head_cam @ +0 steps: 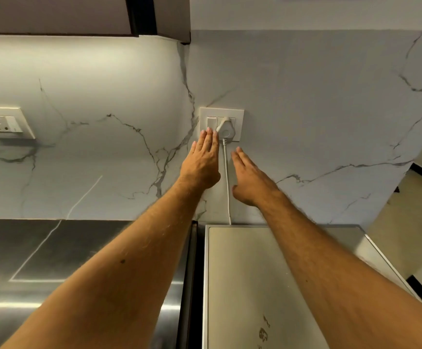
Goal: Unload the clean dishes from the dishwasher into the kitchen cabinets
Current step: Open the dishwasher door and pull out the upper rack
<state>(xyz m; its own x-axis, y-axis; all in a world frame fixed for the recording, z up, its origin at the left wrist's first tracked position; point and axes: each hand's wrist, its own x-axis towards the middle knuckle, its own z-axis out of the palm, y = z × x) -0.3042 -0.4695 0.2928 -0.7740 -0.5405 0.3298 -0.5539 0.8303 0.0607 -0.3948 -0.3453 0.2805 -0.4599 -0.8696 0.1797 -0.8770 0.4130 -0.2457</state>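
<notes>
Apparently pre-unload: left hand [201,162], flat, fingertips touched the switch plate [221,124] beside the plug [225,129]; right hand [251,178] hovered flat, empty. Dishwasher top [255,285] lay below both hands; no dishes visible. Next, probably flick switch.

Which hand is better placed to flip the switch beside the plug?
Left. The left hand has straight fingertips at the switch, left of the plug; the right hand hovers lower, right of the cord.

No legible text, label, brand, number or sign on any visible item in head view.
</notes>
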